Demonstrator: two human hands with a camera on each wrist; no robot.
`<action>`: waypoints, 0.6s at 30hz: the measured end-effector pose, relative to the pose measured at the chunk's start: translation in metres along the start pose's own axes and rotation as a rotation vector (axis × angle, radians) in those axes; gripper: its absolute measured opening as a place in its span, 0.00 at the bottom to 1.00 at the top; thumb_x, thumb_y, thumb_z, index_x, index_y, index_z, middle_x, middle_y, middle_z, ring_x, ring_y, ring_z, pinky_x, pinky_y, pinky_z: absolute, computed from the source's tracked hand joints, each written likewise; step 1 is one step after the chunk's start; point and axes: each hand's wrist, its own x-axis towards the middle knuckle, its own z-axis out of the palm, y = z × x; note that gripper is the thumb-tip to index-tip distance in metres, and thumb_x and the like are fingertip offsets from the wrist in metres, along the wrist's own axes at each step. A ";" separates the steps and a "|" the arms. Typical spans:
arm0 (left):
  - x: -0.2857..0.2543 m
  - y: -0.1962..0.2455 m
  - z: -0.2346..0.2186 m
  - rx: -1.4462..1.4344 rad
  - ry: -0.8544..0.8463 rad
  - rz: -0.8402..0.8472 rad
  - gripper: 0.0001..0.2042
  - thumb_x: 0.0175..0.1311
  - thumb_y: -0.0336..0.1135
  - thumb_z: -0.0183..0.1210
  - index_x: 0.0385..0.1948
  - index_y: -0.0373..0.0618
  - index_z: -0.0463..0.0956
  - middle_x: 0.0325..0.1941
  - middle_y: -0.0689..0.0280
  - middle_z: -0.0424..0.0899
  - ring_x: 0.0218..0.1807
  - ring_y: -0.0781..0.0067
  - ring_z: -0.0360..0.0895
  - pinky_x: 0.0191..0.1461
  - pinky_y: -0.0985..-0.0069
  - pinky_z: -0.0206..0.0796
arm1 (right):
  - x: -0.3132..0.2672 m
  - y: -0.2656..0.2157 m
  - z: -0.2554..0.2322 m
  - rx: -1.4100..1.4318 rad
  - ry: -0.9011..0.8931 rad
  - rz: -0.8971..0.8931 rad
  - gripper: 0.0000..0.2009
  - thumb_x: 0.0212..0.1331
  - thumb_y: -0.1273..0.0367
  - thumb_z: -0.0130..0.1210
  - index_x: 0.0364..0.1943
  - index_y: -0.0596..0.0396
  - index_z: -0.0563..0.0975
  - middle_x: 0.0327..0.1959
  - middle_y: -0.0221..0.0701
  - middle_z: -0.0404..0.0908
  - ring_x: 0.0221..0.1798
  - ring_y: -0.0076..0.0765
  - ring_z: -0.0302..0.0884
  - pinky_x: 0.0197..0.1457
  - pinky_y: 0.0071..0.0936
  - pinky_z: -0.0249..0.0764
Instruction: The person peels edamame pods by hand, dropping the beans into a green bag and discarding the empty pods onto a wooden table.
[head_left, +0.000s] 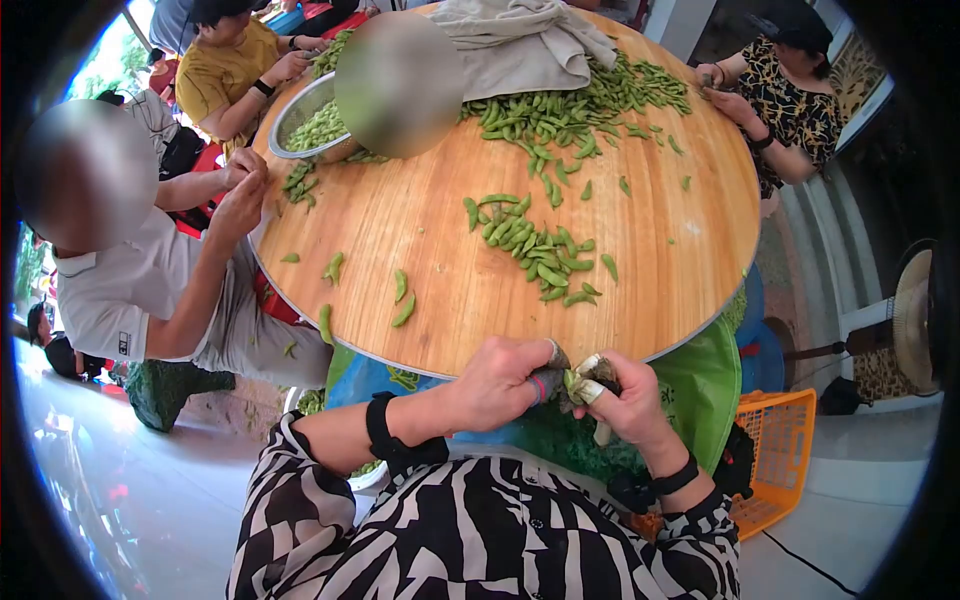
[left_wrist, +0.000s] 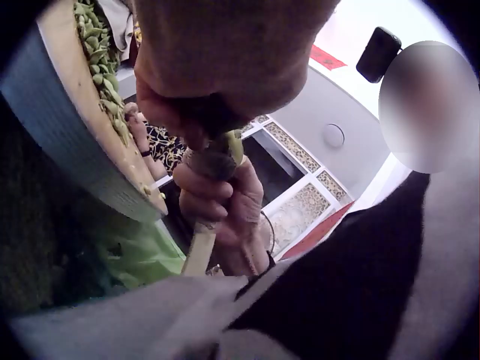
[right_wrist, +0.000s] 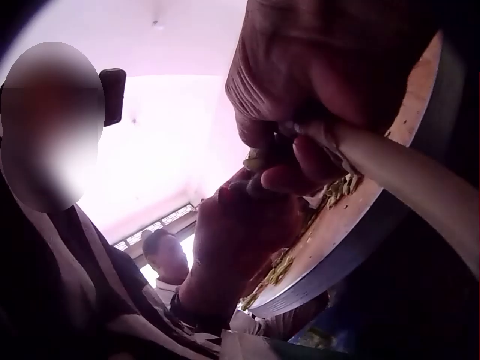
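Observation:
Over the table's near edge, my left hand (head_left: 500, 380) and right hand (head_left: 632, 402) meet fingertip to fingertip. Between them they pinch a green soybean pod (head_left: 571, 381), mostly covered by fingers. In the left wrist view the pod (left_wrist: 236, 147) shows pale green beside the right hand's thumb. Dark and pale wraps cover several fingertips, and a pink band (head_left: 540, 388) circles one left finger. From the right hand hangs a pale strip (right_wrist: 412, 176), large in the right wrist view. Ahead on the round wooden table (head_left: 400, 240) lies a small heap of pods (head_left: 535, 250).
A larger pod pile (head_left: 560, 115) lies farther back, beside a grey cloth (head_left: 525, 45). A metal colander (head_left: 305, 120) holds shelled beans at the left. People sit around the table. An orange crate (head_left: 778, 450) stands at my right, near a green bag (head_left: 705, 385).

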 end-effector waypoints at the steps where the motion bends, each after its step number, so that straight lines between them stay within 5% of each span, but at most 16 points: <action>1: 0.000 -0.001 0.001 0.001 0.003 -0.006 0.07 0.47 0.24 0.55 0.30 0.37 0.73 0.23 0.50 0.75 0.27 0.45 0.74 0.30 0.60 0.66 | 0.000 0.002 0.002 -0.080 0.034 -0.043 0.02 0.58 0.76 0.53 0.33 0.62 0.74 0.21 0.27 0.76 0.21 0.20 0.74 0.25 0.18 0.69; 3: 0.001 -0.003 0.004 -0.094 0.014 -0.168 0.05 0.47 0.27 0.54 0.26 0.37 0.73 0.21 0.49 0.75 0.27 0.44 0.74 0.30 0.59 0.66 | 0.000 0.006 0.003 -0.157 0.062 -0.085 0.02 0.58 0.77 0.53 0.32 0.62 0.74 0.20 0.28 0.77 0.21 0.20 0.74 0.25 0.19 0.70; 6: 0.005 0.004 0.001 0.059 -0.045 -0.169 0.05 0.47 0.29 0.55 0.24 0.37 0.72 0.21 0.49 0.76 0.27 0.43 0.75 0.30 0.57 0.65 | 0.000 0.012 0.002 -0.283 0.068 -0.068 0.05 0.56 0.75 0.56 0.32 0.61 0.72 0.19 0.31 0.75 0.23 0.26 0.76 0.26 0.23 0.70; 8: 0.010 0.001 -0.001 0.134 -0.085 -0.168 0.06 0.47 0.30 0.56 0.23 0.38 0.72 0.21 0.48 0.76 0.28 0.43 0.75 0.31 0.55 0.65 | 0.001 0.021 -0.001 -0.597 0.026 -0.239 0.07 0.52 0.75 0.58 0.31 0.61 0.71 0.18 0.39 0.72 0.21 0.42 0.74 0.25 0.31 0.67; 11: 0.012 -0.007 0.004 0.296 -0.121 -0.081 0.06 0.46 0.32 0.57 0.23 0.39 0.73 0.21 0.49 0.77 0.28 0.42 0.75 0.33 0.53 0.66 | 0.001 0.014 0.002 -0.656 0.067 -0.276 0.08 0.50 0.75 0.59 0.29 0.60 0.70 0.18 0.43 0.70 0.22 0.53 0.70 0.25 0.38 0.65; 15: 0.005 -0.005 0.011 0.493 -0.269 -0.069 0.08 0.47 0.33 0.58 0.22 0.39 0.70 0.19 0.49 0.74 0.26 0.44 0.75 0.30 0.55 0.66 | 0.000 0.016 -0.001 -0.707 0.040 -0.301 0.08 0.50 0.74 0.59 0.29 0.60 0.70 0.19 0.43 0.71 0.23 0.53 0.72 0.26 0.39 0.66; 18: 0.002 -0.010 0.016 0.365 -0.191 -0.043 0.09 0.47 0.35 0.59 0.23 0.39 0.70 0.18 0.49 0.74 0.26 0.43 0.75 0.31 0.53 0.66 | 0.002 0.013 -0.002 -0.733 0.010 -0.289 0.08 0.50 0.74 0.58 0.31 0.60 0.72 0.20 0.44 0.72 0.24 0.52 0.73 0.27 0.38 0.67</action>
